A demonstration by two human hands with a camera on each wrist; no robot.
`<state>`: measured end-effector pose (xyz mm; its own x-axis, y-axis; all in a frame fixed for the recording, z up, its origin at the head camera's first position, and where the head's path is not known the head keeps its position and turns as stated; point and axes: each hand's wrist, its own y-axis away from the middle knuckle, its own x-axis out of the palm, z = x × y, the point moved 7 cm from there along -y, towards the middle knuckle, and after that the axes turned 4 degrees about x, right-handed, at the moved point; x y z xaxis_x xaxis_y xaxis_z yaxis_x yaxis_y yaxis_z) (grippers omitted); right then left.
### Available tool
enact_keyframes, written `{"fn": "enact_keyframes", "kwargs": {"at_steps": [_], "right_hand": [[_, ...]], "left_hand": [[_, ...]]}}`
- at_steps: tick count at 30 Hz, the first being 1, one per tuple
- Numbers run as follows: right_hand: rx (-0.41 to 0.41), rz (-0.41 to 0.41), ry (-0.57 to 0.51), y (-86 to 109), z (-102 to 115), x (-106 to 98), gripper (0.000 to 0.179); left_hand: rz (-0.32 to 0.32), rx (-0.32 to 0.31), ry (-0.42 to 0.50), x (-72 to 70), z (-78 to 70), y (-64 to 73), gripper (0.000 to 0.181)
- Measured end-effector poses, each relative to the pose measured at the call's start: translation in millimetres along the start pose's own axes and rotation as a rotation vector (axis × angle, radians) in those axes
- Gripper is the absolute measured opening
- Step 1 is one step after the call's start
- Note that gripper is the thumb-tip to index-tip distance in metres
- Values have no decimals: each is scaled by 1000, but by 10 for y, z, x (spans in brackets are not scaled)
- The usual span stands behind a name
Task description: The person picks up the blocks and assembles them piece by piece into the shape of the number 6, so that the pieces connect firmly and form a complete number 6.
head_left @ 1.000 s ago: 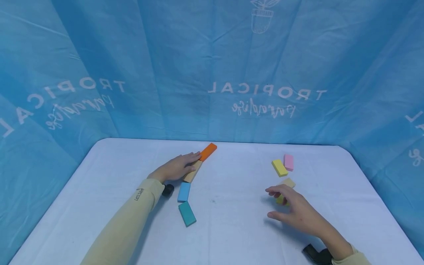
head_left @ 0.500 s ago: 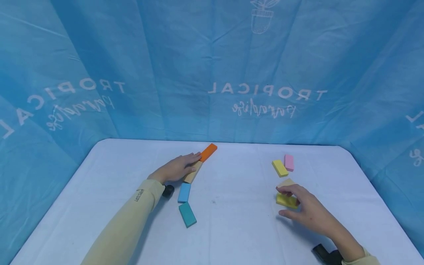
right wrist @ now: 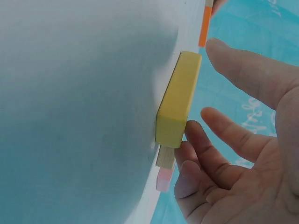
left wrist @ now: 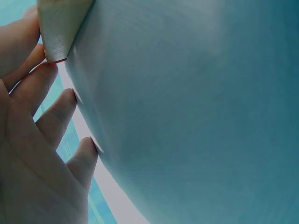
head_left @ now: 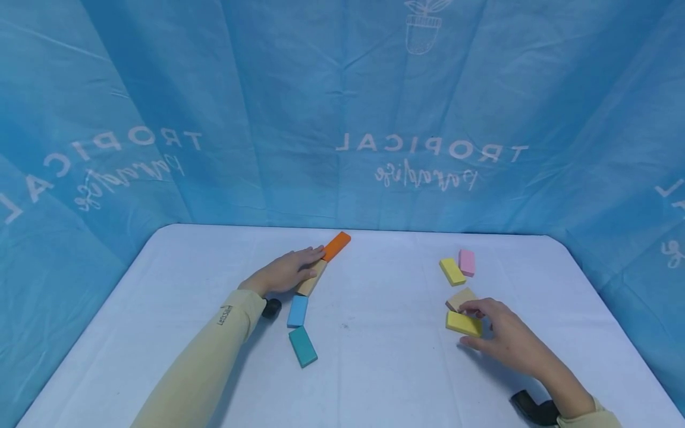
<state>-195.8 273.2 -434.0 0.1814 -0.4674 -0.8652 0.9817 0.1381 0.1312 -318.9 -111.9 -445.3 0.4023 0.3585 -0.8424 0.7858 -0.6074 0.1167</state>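
In the head view, my left hand (head_left: 283,270) rests over a natural wood block (head_left: 313,278), thumb and fairly straight fingertips touching it. The left wrist view shows this wood block (left wrist: 58,32) at the top, beside the thumb and fingers. An orange block (head_left: 337,245) meets its far end; a light blue block (head_left: 297,311) and a teal block (head_left: 302,346) continue the line nearer me. My right hand (head_left: 505,336) hovers at the right end of a yellow block (head_left: 463,324), thumb and fingers spread apart. The right wrist view shows the thumb clear of that yellow block (right wrist: 180,98).
A short natural wood block (head_left: 460,298) lies just behind the near yellow block. Farther back are another yellow block (head_left: 452,271) and a pink block (head_left: 467,262). The white table (head_left: 374,356) ends at a blue printed curtain (head_left: 299,119) behind and at both sides.
My right hand has moved right and slightly nearer me, from left of the near yellow block to its right end, uncovering it and the short wood block. The left hand has stayed still.
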Motion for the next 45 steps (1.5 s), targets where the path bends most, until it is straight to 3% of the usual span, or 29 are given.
{"fn": "enact_keyframes", "kwargs": {"at_steps": [4,19,29,33,39,45], "right_hand": [[8,14,10,-14,-24,3,61],[-94,3,44,-34,52,-4,41],[-152,-4,57,-12,99,10,37],[-71,-19,69,13,65,21,37],[163,-38,114,66,-14,49,85],[206,-34,114,85,8,94,91]], "left_hand": [[1,-2,-2,1,-3,-6,59],[-4,-7,-7,5,19,-19,59],[-6,-6,-10,-3,11,-14,59],[-2,-12,-9,-7,7,-4,59],[-1,-2,-18,-11,4,-3,59],[5,-5,-8,-1,10,-4,59]]}}
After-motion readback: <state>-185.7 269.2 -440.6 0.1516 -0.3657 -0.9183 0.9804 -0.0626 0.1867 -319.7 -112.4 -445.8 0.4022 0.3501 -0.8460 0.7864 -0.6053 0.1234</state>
